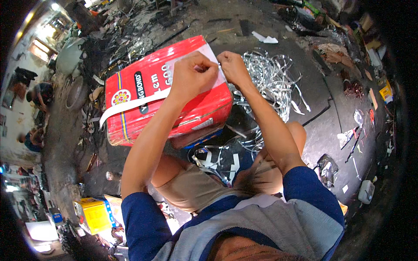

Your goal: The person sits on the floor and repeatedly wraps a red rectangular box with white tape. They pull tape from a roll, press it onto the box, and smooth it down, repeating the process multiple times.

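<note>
A red cardboard box [148,56] with a round flower emblem and a pale patch along its right side lies tilted in front of me. My left hand [194,74] is curled closed above the box top; what its fingers grip is hidden. Across the top runs a white strip [130,105], one end hanging over the left edge and the rest passing out of sight beneath my left forearm. Close beside it, at the right edge of the box, my right hand [234,68] is closed with its fingertips pinched, on something too small to make out.
A tangled heap of shiny silvery strips [274,82] lies on the dark floor right of the box. More strips [211,161] lie between my legs. At lower left stands a yellow carton [93,215]. Scraps litter the floor, with a black plastic bag [327,167] at right.
</note>
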Demonstrator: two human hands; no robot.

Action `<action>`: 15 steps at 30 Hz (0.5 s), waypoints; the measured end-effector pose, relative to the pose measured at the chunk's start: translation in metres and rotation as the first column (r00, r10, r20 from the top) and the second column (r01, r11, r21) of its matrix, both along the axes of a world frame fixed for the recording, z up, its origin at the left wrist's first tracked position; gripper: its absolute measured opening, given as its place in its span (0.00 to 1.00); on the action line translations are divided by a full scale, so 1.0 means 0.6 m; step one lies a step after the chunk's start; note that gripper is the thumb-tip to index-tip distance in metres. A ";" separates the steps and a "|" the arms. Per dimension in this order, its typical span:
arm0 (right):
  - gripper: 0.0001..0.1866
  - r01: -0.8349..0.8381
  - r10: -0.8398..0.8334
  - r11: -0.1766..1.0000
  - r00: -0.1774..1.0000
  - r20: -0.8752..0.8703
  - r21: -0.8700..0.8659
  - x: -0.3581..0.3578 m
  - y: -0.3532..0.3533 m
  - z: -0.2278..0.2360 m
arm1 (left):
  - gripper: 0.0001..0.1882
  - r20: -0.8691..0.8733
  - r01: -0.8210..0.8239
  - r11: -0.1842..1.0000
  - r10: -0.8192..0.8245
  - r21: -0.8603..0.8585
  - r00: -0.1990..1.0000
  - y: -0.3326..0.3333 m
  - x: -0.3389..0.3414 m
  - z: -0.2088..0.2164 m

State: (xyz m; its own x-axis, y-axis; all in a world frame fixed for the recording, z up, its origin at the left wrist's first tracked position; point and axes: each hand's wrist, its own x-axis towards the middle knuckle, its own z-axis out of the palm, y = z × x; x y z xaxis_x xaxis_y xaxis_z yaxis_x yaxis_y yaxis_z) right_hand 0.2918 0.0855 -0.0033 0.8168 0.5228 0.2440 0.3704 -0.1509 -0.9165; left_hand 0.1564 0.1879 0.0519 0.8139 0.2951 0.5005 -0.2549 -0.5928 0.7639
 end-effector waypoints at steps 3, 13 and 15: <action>0.14 0.020 -0.022 0.994 1.000 -0.022 -0.103 0.002 -0.010 -0.106 | 0.03 -0.037 -0.007 1.000 0.006 -0.021 0.999 0.003 0.004 0.003; 0.13 0.074 -0.109 0.786 0.994 -0.020 -0.614 0.033 -0.062 -0.540 | 0.03 -0.075 -0.032 0.999 0.029 -0.041 0.997 0.003 0.014 0.007; 0.13 0.090 -0.181 0.786 0.979 -0.089 -0.612 0.013 -0.078 -0.565 | 0.03 -0.040 -0.032 0.999 0.032 0.000 0.999 0.003 0.010 0.005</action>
